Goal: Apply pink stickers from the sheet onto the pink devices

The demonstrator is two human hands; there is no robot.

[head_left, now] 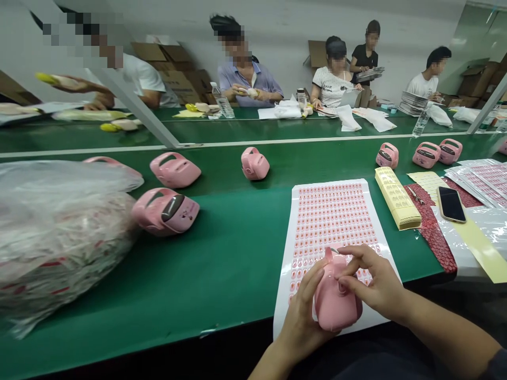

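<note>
A pink plastic housing (335, 301) sits over the near edge of a sticker sheet (335, 211) (white, rows of small red labels). The left hand (303, 311) cups its side, fingers curled; the right hand (374, 285) pinches at its top. More pink housings (165, 210) lie on the green belt (222, 253).

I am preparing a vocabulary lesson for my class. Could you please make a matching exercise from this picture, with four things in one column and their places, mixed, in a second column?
Things
1. nearest pink casing
2. sticker sheet
3. phone
4. plastic bag

Places
A. at the far left of the green table
B. between the left hand and the right hand
C. flat on the table, under both hands
D. screen up, at the right

Pairs: 1-B, 2-C, 3-D, 4-A
</note>
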